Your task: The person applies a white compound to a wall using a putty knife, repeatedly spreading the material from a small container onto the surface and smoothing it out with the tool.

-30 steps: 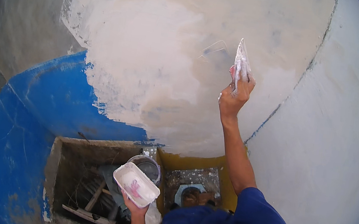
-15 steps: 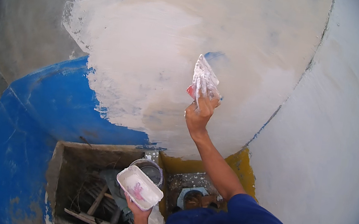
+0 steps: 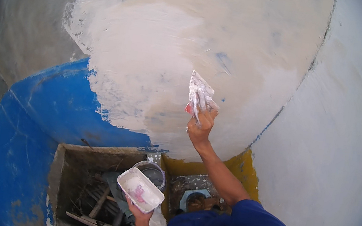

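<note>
Overhead, the bare right hand (image 3: 201, 124) grips a flat, pointed spreader smeared with white paste (image 3: 197, 87), its fingers laid along the blade and coated in the same white. A bit of red shows at the spreader's left edge, near the fingers. The spreader's tip points up the wall and slightly to the left, away from the person, and its long axis runs from the hand up to that tip. It sits in front of the off-white coated patch of wall (image 3: 154, 40) (whether its edge touches the surface, I cannot tell). Low down, the left hand (image 3: 141, 213) is closed around the near end of a white, rectangular, round-cornered tub (image 3: 140, 189) holding whitish paste with a pink streak. The tub's long axis slants from upper left to lower right, its open top facing upward. Just behind the tub stands a round grey bucket (image 3: 154, 170). Bright blue painted wall (image 3: 45, 94) lies left of the coated patch, and a pale, smooth wall (image 3: 326, 133) rises at the right.
</note>
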The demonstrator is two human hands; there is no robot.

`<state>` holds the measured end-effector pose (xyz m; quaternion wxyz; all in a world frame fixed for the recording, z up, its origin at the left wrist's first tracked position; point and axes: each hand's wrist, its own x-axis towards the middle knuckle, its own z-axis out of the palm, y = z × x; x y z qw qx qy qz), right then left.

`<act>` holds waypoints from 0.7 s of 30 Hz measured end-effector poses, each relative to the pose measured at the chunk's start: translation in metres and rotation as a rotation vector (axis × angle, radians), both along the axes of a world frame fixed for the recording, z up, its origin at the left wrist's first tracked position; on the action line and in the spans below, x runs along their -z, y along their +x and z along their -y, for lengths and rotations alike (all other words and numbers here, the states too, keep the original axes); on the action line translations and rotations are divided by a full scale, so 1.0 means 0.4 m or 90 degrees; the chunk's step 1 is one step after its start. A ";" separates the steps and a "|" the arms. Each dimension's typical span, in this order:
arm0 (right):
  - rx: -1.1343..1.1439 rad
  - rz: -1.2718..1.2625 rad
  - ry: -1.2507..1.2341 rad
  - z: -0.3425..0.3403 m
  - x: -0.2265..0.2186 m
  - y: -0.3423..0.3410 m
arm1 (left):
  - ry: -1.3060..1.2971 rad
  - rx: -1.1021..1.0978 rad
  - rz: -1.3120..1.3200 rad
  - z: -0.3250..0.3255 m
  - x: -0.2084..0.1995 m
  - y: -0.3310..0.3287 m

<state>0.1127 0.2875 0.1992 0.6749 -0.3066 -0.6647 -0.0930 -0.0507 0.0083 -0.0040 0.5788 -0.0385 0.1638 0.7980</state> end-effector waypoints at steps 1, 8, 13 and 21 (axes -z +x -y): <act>0.022 -0.039 0.025 -0.020 -0.041 0.041 | 0.002 -0.003 0.010 -0.002 0.011 -0.005; 0.176 0.056 0.005 -0.175 -0.054 0.087 | -0.004 0.024 0.052 0.003 0.033 -0.002; 0.073 0.173 -0.099 -0.084 0.118 -0.064 | -0.008 0.030 0.023 -0.018 0.003 0.010; 0.060 -0.091 -0.021 -0.079 -0.090 0.089 | -0.006 0.009 0.032 -0.010 0.022 0.001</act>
